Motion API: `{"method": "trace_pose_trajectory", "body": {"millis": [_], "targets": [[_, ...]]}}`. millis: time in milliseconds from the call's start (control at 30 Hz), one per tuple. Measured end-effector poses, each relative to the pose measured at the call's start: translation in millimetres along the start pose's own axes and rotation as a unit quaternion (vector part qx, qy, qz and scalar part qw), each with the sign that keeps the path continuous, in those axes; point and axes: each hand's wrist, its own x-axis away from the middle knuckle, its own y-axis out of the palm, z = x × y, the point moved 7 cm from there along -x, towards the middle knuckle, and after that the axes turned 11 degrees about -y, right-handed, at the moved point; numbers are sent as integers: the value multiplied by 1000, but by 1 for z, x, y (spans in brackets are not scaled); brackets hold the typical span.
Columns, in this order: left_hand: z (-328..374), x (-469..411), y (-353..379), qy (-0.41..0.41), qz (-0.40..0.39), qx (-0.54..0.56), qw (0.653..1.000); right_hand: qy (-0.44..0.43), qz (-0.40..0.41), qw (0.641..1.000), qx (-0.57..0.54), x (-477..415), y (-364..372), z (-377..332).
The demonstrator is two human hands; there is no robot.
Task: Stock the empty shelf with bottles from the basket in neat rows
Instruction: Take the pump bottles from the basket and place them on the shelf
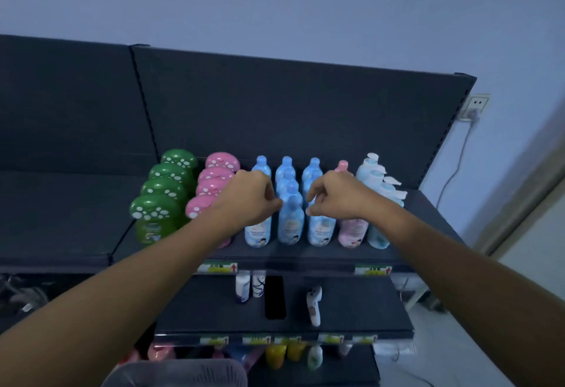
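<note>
The top shelf carries neat rows of bottles: green mushroom-cap bottles, pink mushroom-cap bottles, three rows of blue bottles, a pink bottle row and pale blue pump bottles. My left hand is curled over the top of the front bottle in the left blue row. My right hand is curled around the top of the front bottle in the right blue row. Both caps are hidden by my fingers. The basket is not clearly in view.
A lower shelf holds two small white bottles, a black flat object and a white handheld device. Yellow and pink bottles stand below. A grey rounded object sits at the bottom edge. A wall socket with cable is at the right.
</note>
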Motion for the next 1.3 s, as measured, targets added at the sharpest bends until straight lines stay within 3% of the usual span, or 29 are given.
{"method": "trace_pose_trajectory", "body": {"millis": [133, 333, 667, 1000, 1300], "targets": [[-56, 35, 7, 15, -42, -19, 999, 18, -3, 999, -38, 10, 56, -49], [-136, 80, 42, -22, -127, -21, 991, 32, -72, 995, -66, 24, 152, -102], [-252, 146, 163, -117, -268, -57, 955, 72, -181, 977, -81, 48, 308, -118], [-314, 222, 307, -116, -361, -75, 922, 102, -282, 952, -60, 89, 476, -109], [-333, 261, 412, -78, -362, -84, 925, 111, -305, 946, 8, 118, 575, -93]]}}
